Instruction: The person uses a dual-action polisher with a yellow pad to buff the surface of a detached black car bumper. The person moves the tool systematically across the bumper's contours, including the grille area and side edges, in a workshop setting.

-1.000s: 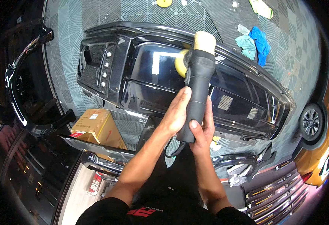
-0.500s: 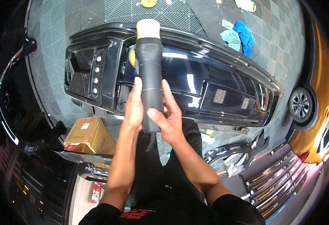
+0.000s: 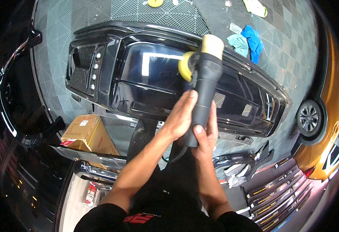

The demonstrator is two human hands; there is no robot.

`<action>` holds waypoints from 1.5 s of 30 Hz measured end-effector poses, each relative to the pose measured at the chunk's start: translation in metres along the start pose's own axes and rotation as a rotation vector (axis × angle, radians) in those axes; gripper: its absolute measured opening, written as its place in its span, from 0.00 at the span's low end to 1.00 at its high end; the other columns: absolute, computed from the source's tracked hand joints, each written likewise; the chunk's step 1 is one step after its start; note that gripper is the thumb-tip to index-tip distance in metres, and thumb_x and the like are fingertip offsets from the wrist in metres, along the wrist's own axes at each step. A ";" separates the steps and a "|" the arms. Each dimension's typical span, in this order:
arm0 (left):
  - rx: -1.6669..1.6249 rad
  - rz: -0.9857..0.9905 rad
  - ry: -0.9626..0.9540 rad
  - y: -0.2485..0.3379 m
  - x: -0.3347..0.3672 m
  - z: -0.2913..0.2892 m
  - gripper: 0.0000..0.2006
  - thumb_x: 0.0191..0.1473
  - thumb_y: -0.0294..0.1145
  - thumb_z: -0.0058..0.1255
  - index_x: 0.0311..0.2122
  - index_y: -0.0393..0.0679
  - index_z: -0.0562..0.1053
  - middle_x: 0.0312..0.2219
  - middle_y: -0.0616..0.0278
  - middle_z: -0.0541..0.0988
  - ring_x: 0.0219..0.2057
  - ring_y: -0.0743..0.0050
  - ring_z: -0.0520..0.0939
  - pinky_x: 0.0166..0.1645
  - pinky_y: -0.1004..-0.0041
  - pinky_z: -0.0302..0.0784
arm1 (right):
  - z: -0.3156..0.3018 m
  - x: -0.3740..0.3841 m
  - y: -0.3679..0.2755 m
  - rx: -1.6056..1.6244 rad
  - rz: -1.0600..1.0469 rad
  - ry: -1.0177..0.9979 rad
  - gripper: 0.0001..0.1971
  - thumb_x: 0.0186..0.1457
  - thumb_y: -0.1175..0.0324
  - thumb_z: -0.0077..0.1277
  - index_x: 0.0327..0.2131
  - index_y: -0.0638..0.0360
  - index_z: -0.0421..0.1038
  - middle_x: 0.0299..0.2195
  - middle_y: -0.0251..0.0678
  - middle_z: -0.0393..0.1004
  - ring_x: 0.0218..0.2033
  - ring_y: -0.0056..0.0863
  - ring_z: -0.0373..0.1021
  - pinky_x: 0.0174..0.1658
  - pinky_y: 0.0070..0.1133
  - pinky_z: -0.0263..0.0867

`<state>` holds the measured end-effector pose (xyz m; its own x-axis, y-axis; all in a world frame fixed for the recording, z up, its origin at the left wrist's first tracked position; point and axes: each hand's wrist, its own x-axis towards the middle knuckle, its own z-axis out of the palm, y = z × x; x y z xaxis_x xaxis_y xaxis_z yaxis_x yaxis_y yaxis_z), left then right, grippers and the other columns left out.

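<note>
Both my hands grip a black polisher (image 3: 206,83) with a tan front end and a yellow pad (image 3: 185,66) at its left side. My left hand (image 3: 182,116) wraps the body from the left, and my right hand (image 3: 207,139) holds the rear end from the right, thumb on top. Its cord trails from the rear toward my legs. Beneath lies a large glossy black car body panel (image 3: 150,83), with a row of round silver pieces at its left end and two mesh patches. Whether the pad touches the panel, I cannot tell.
Blue and teal cloths (image 3: 252,42) lie on the tiled floor beyond the panel, near a yellow pad (image 3: 155,3). Left of my legs stands a cardboard box (image 3: 85,133). An orange car (image 3: 320,150) is at the right, a black car (image 3: 18,162) at the left.
The polisher and both hands have shifted to the right across the panel. The tool now leans to the right, with more of its yellow pad showing. My legs have also moved.
</note>
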<state>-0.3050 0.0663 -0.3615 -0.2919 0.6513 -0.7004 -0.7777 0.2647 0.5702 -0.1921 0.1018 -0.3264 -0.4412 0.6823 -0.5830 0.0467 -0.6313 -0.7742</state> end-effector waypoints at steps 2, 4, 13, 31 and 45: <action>-0.061 -0.005 -0.045 -0.010 0.005 0.021 0.32 0.76 0.61 0.35 0.58 0.37 0.73 0.46 0.60 0.80 0.47 0.74 0.79 0.55 0.70 0.75 | -0.019 -0.004 -0.006 -0.016 -0.006 0.055 0.55 0.57 0.60 0.68 0.77 0.72 0.41 0.73 0.52 0.57 0.72 0.40 0.59 0.74 0.34 0.53; -0.034 -0.056 -0.111 -0.021 0.011 0.030 0.27 0.78 0.56 0.36 0.59 0.41 0.73 0.49 0.64 0.77 0.50 0.80 0.76 0.57 0.73 0.75 | -0.033 -0.005 -0.012 -0.049 -0.022 0.099 0.56 0.57 0.58 0.68 0.77 0.72 0.42 0.72 0.52 0.59 0.72 0.40 0.60 0.73 0.33 0.54; -0.060 -0.037 -0.088 -0.022 0.008 0.038 0.30 0.77 0.60 0.36 0.59 0.39 0.72 0.47 0.62 0.79 0.47 0.76 0.78 0.55 0.72 0.75 | -0.033 -0.006 -0.019 -0.025 -0.018 0.069 0.54 0.58 0.59 0.67 0.77 0.72 0.43 0.71 0.51 0.60 0.70 0.39 0.62 0.73 0.33 0.55; -0.148 -0.117 0.070 0.012 -0.013 -0.026 0.30 0.76 0.60 0.36 0.59 0.40 0.73 0.43 0.59 0.82 0.41 0.74 0.84 0.46 0.70 0.83 | 0.016 0.006 -0.001 0.031 0.040 -0.131 0.53 0.60 0.67 0.68 0.77 0.71 0.41 0.70 0.51 0.63 0.68 0.35 0.65 0.70 0.31 0.61; 0.066 0.052 -0.111 -0.043 0.000 0.065 0.34 0.77 0.60 0.35 0.69 0.38 0.67 0.57 0.55 0.76 0.59 0.69 0.75 0.64 0.67 0.70 | -0.077 -0.013 -0.018 0.002 -0.021 0.025 0.58 0.55 0.58 0.68 0.77 0.70 0.39 0.74 0.51 0.55 0.74 0.42 0.56 0.75 0.35 0.52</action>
<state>-0.2354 0.1014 -0.3583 -0.2642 0.7393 -0.6194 -0.7241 0.2722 0.6337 -0.1177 0.1328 -0.3239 -0.4191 0.7045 -0.5728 0.0356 -0.6176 -0.7857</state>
